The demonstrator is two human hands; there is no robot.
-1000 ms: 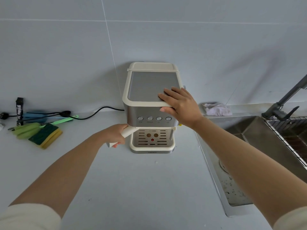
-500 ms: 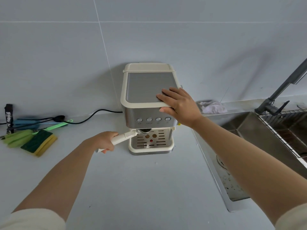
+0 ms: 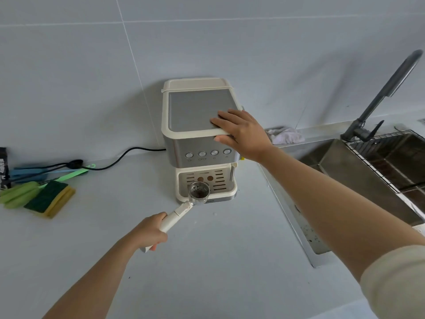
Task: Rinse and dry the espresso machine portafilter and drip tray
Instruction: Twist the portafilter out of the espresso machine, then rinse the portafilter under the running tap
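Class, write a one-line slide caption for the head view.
Left hand holds cream-handled metal portafilter free of cream espresso machine, steadied by right hand.

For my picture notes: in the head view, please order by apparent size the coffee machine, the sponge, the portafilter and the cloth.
Largest to smallest:
1. coffee machine
2. portafilter, held by the left hand
3. sponge
4. cloth, though it lies farther away, so its true size is unsure.

Two bare forearms reach into view from the lower edge. The right arm wears a cream, soft-looking sleeve pushed up near the elbow, its hem lying at about 4 o'clock in the frame. The left arm shows no sleeve here. The left hand and the right hand carry no rings, watch or gloves.
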